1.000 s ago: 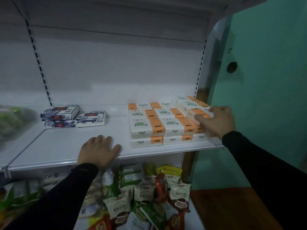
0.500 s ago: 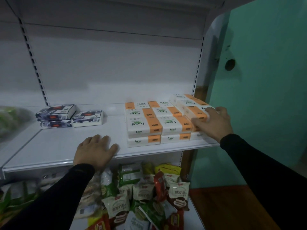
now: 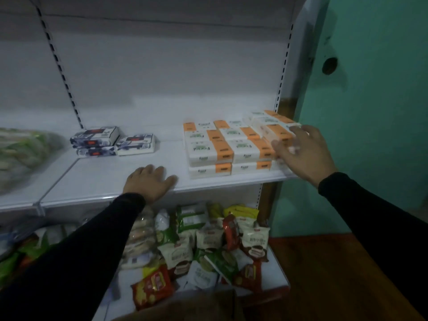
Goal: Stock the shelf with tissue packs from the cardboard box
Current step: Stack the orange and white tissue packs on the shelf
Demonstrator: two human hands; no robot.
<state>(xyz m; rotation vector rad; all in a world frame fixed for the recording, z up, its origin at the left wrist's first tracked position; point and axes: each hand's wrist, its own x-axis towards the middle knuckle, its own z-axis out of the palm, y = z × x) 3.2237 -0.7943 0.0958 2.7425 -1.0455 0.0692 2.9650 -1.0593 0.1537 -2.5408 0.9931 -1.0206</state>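
White shelf [image 3: 111,179] is seen at chest level. Left hand [image 3: 148,183] is laid flat on the shelf's front edge at about 7 o'clock from frame centre, fingers straight and spread, nothing held. Right hand [image 3: 301,155] is found at 3 o'clock, fingers loosely spread and blurred, at the right end of the tissue packs [image 3: 222,147]; contact with the packs cannot be confirmed, and no pack is gripped. The white-and-orange packs are stacked in two layers on the shelf's right half, against the upright. Dark blue boxes [image 3: 111,141] are noted at 9 o'clock of the packs, well apart from them. Snack bags [image 3: 208,246] are piled on the lower shelf at 6 o'clock. A brown cardboard edge [image 3: 196,304] is visible at bottom, blurred.
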